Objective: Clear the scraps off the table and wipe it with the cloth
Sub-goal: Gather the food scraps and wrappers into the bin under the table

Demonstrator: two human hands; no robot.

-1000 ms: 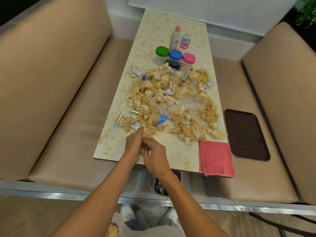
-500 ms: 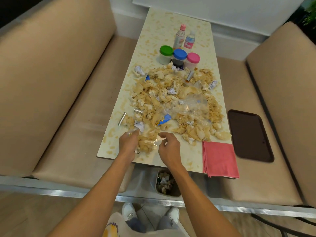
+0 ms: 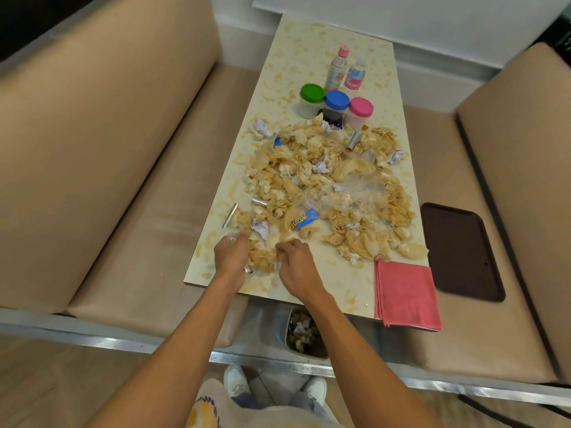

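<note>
A wide heap of tan scraps (image 3: 336, 193), mixed with crumpled paper, clear plastic and small foil tubes, covers the middle of the speckled table (image 3: 309, 57). My left hand (image 3: 231, 256) and my right hand (image 3: 298, 267) lie on either side of a small clump of scraps (image 3: 262, 261) near the table's front edge, fingers curled in against it. A folded pink cloth (image 3: 406, 293) lies at the front right corner, partly over the edge. Below the edge stands a bin (image 3: 304, 333) holding scraps.
Three tubs with green (image 3: 312, 100), blue (image 3: 336, 101) and pink (image 3: 361, 109) lids and two small bottles (image 3: 346, 72) stand behind the heap. A dark tray (image 3: 460, 251) lies on the right bench. Beige benches flank the table.
Both hands went from close together at the front edge to a little further in and apart, and now bracket a clump of scraps.
</note>
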